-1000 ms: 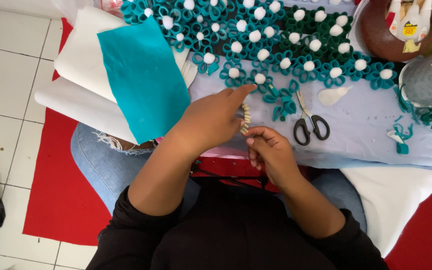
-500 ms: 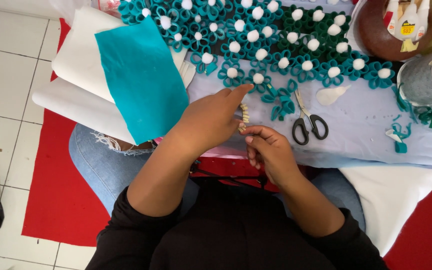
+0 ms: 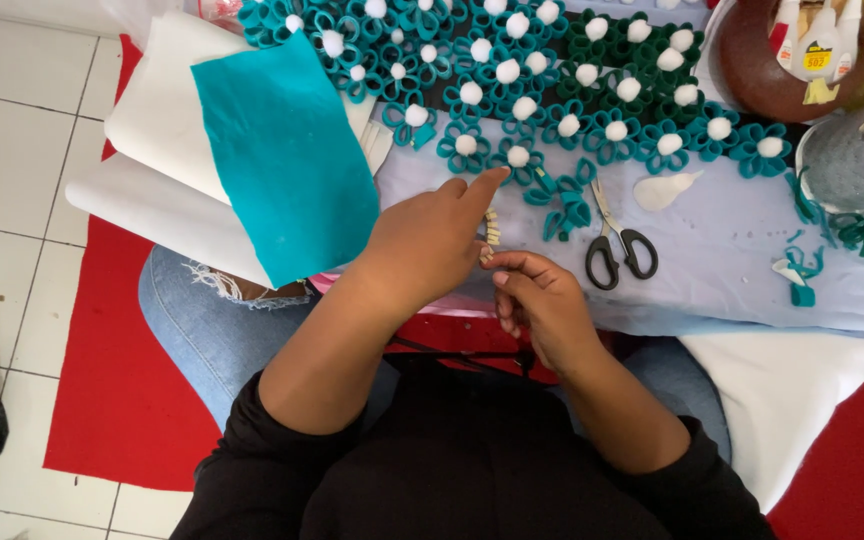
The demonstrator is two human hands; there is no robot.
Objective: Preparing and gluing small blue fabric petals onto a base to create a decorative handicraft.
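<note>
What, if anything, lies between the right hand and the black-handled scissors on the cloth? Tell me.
Nothing visible does. The right hand pinches the low end of a short string of cream beads together with the left hand. The scissors lie to its right on bare pale cloth; the teal loop flowers sit farther up.

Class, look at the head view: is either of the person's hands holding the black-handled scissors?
No. The scissors lie untouched on the pale cloth, right of the right hand.
</note>
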